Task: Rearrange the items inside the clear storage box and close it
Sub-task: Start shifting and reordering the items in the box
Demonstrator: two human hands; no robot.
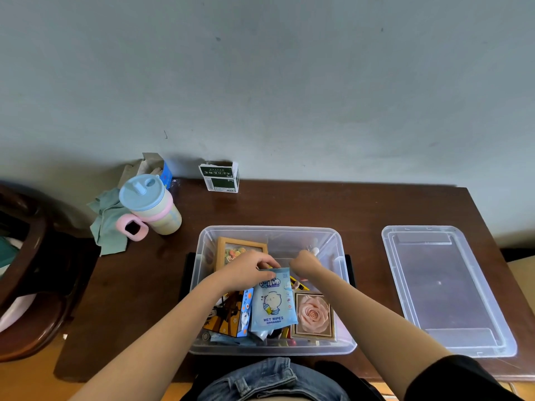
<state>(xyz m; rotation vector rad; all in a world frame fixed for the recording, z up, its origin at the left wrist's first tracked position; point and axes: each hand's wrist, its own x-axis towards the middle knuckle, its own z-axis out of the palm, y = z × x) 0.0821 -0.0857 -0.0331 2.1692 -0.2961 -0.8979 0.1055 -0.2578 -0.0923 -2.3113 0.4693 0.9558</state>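
We see the clear storage box (202, 273) sitting open at the near edge of the dark wooden table (362, 215), roughly midway along it, with its long side running away from us. Its clear lid (451, 287) lies flat on the table toward the right edge, well apart from the box, with a strip of bare wood between them. More bare wood lies between the box and the far edge, where a green and white carton (220, 177) stands against the wall. Near the far left corner stand a blue-lidded cup (150, 204) with a pink handle, a green cloth (108, 224) and an open cardboard box (156, 166).

Inside the box, our left hand (246, 269) pinches the top edge of a blue wet wipes pack (273, 302), which lies along the middle. Our right hand (304, 263) reaches into the far right part with fingers curled downward; we cannot tell whether it holds anything. A wooden picture frame (240, 247) leans at the far left wall, a framed pink rose (314, 314) lies at the near right, and an orange and black box (228, 314) lies at the near left
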